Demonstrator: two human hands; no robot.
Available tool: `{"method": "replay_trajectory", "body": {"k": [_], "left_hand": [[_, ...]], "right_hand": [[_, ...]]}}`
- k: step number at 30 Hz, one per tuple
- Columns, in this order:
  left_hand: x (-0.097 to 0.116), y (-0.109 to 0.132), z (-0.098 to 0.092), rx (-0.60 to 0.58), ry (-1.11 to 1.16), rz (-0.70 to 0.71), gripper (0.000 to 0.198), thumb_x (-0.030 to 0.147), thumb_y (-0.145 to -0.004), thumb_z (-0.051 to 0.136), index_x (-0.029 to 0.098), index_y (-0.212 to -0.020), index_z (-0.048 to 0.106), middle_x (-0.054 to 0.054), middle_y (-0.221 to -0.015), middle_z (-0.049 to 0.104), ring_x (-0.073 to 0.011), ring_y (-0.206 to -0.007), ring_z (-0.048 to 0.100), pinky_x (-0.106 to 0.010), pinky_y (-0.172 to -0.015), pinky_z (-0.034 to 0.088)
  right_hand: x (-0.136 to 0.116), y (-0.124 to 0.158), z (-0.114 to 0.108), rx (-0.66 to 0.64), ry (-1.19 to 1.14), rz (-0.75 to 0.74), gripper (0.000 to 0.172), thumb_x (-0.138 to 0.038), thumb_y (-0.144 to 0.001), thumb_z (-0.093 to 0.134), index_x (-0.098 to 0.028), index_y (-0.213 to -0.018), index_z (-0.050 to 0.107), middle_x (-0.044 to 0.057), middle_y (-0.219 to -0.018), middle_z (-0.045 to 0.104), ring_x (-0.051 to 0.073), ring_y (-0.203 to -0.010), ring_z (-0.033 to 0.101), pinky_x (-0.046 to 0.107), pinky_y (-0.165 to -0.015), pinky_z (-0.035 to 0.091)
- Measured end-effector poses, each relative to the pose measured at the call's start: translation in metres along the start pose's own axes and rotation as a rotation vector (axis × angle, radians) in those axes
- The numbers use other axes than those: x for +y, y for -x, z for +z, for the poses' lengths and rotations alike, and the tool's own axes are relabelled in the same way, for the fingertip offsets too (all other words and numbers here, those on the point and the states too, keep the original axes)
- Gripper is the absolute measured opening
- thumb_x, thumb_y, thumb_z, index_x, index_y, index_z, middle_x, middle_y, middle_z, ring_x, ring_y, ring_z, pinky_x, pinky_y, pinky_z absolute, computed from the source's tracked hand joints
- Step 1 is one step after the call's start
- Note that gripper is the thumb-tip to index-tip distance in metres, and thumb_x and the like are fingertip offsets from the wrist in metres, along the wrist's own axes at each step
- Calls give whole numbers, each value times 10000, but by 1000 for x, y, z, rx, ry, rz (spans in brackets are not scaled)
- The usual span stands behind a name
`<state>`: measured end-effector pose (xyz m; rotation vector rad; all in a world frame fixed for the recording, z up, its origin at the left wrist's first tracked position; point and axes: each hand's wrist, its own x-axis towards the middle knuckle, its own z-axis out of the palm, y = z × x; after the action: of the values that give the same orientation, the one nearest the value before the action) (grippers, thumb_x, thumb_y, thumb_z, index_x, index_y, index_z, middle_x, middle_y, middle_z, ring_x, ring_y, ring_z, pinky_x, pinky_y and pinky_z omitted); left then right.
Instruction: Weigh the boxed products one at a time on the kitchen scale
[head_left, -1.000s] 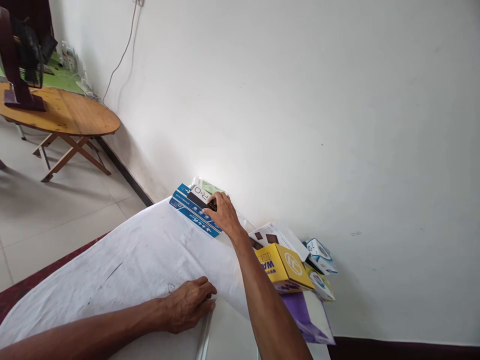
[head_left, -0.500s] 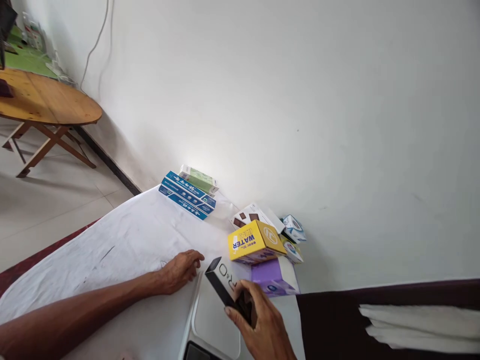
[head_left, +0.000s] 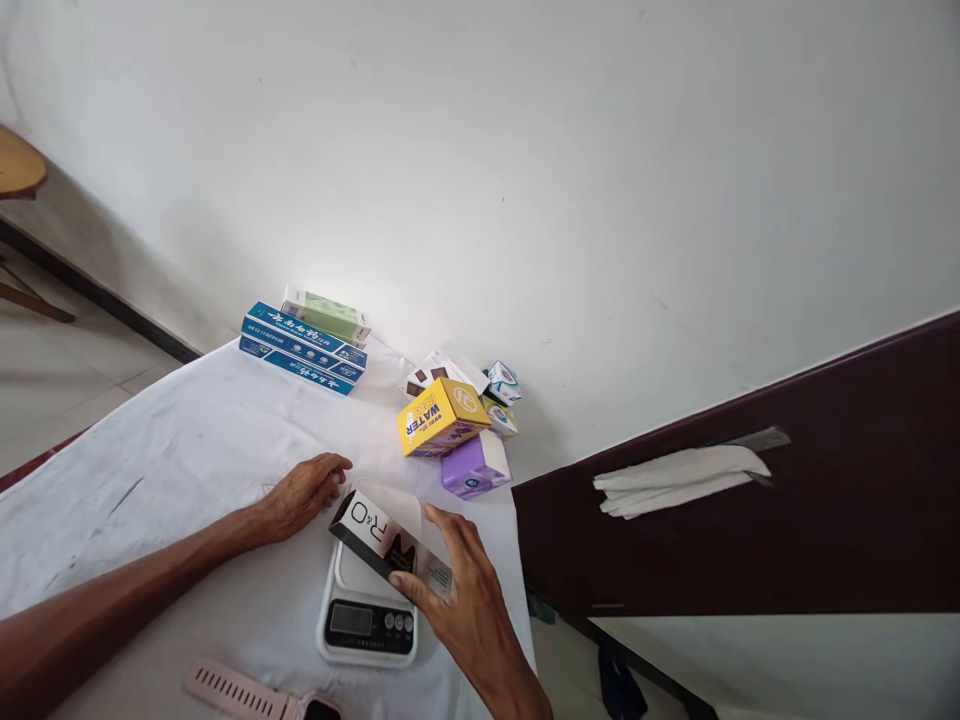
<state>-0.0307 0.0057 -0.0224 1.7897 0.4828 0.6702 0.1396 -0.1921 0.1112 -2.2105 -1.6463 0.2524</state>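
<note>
A black and white "R&O" box point(head_left: 384, 532) lies at a slant over the pan of a white kitchen scale point(head_left: 327, 600). My right hand point(head_left: 466, 580) is closed on the box's right end, thumb on the near side and fingers on the far side. Whether the box rests fully on the pan I cannot tell. My left hand point(head_left: 301, 497) lies on the cloth just left of the scale, fingers loosely bent and holding nothing. The scale's dark display point(head_left: 352, 620) and round buttons face me.
Behind the scale stand a yellow "WATER" box point(head_left: 444, 418), a purple and white box point(head_left: 475, 466) and several small cartons. Blue boxes point(head_left: 303, 348) and a green carton point(head_left: 327, 314) lie farther left by the wall. A pink-strapped watch point(head_left: 240, 690) is at the front.
The view has shifted right and down, showing the scale's display and the watch. My right hand has brought the box lower over the scale pan. My left hand keeps its pose.
</note>
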Motion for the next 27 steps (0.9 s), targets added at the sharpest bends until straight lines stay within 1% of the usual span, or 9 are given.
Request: {"method": "replay_trajectory", "body": {"k": [3,6,8,11,13,17,21,24,27], "left_hand": [[0,0,0,-3,-13,9,359,365,-1033,343,163,-1231,565,-76,-1013,648,-133,-669,604,-296,-679,551],[0,0,1,3,1,21,350,353,-1031,345,164,-1230,562,-78,-1019,641,-138,-688,609,-296,-684,556],[0,0,1,5,4,24,348,353,-1032,345,169,-1233,561,-79,-1026,637,-141,-707,616,-298,-690,562],[2,-1,1,14,-5,15,361,362,-1039,319,172,-1221,566,-73,-1001,638,-137,-689,609,-299,-679,565],[6,-1,0,21,-12,6,366,362,-1039,316,169,-1220,569,-74,-997,640,-139,-697,616,-300,-678,569],[10,0,-1,24,-14,-11,351,366,-1028,353,173,-1221,574,-76,-1010,651,-150,-743,640,-299,-687,584],[11,0,-1,17,-20,-32,356,366,-1023,358,168,-1214,586,-83,-1010,662,-154,-742,644,-305,-690,590],[12,0,-1,7,-25,-46,367,370,-1023,353,164,-1218,587,-90,-1025,662,-158,-750,649,-311,-698,592],[12,-1,-2,9,-25,-51,377,374,-1022,350,158,-1225,583,-93,-1027,656,-164,-761,653,-314,-700,591]], "right_hand": [[3,4,2,12,24,0,657,-228,-811,768,-264,-1410,500,75,-1343,604,280,-1277,555,462,-1064,501],[3,8,19,-7,34,-31,681,-185,-793,771,-270,-1411,498,71,-1344,616,281,-1272,565,462,-1059,506],[3,11,32,-2,35,-62,638,-148,-824,721,-269,-1410,499,70,-1304,641,271,-1227,597,458,-1035,522],[8,17,43,67,14,-79,564,-120,-869,640,-270,-1396,507,73,-1255,659,255,-1163,631,438,-985,547],[17,23,41,122,-4,-52,506,-153,-891,623,-272,-1373,520,77,-1241,659,256,-1149,637,429,-961,555],[59,39,22,227,13,96,406,-322,-949,583,-244,-1345,542,97,-1212,668,275,-1138,645,442,-944,552],[114,50,5,329,102,291,483,-493,-907,600,-189,-1282,598,140,-1213,679,324,-1129,655,478,-950,540],[144,49,6,379,160,392,498,-523,-900,577,-173,-1253,613,158,-1217,676,340,-1127,652,473,-921,542],[160,43,18,396,195,424,494,-527,-902,540,-157,-1219,622,166,-1182,682,352,-1102,655,468,-871,550]]}}
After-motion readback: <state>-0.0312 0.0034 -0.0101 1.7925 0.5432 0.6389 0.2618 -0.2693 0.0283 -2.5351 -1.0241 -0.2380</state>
